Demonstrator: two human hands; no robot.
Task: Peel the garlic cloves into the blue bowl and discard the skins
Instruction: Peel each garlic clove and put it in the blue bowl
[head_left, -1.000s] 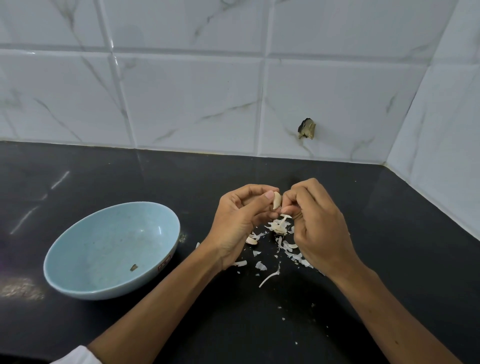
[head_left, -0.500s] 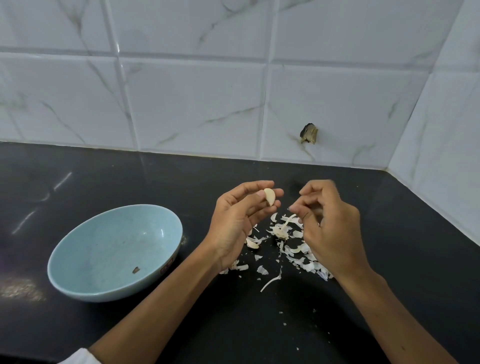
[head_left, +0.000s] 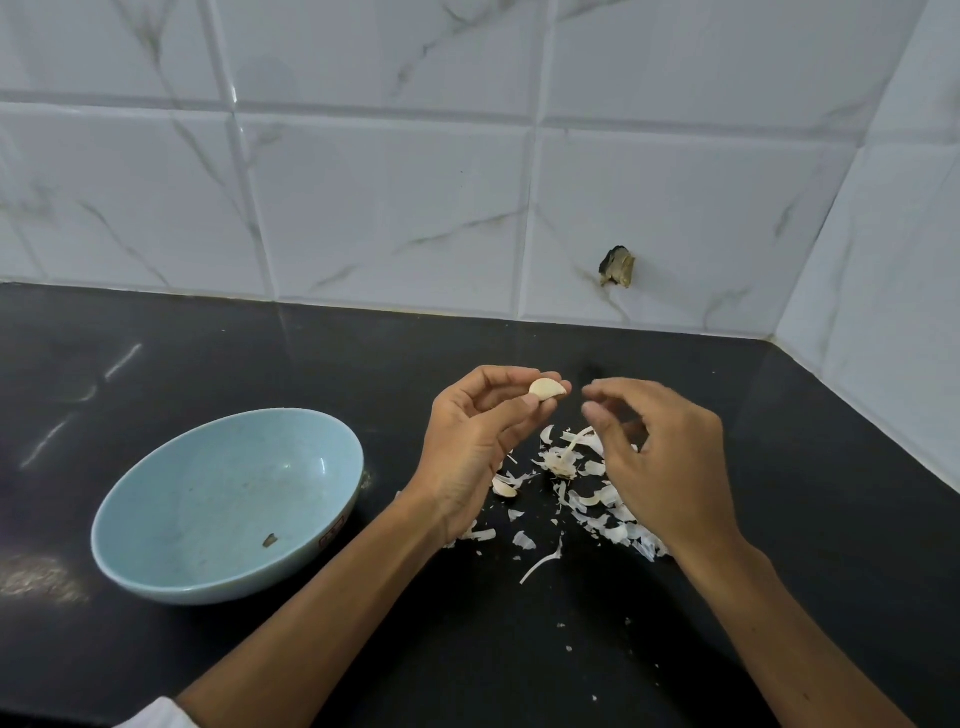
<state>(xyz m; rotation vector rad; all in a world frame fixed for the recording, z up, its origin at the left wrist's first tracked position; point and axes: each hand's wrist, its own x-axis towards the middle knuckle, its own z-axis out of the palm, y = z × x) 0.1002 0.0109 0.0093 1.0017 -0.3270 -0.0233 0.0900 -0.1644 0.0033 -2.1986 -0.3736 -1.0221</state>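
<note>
1 clove (head_left: 546, 388) sits pinched in my left hand (head_left: 478, 447), between the thumb and curled fingertips, and it looks bare of skin. A second ago both hands met on it. Now my right hand (head_left: 665, 467) has drawn off just to the clove's right, not touching it, with its fingers loosely bent, a little blurred, and holding nothing I can make out. Loose skins (head_left: 566, 462) lie scattered beneath and between my 2 hands on the black counter (head_left: 779, 519). The blue bowl (head_left: 223, 499) stands well left of my left wrist (only a dark speck inside).
</note>
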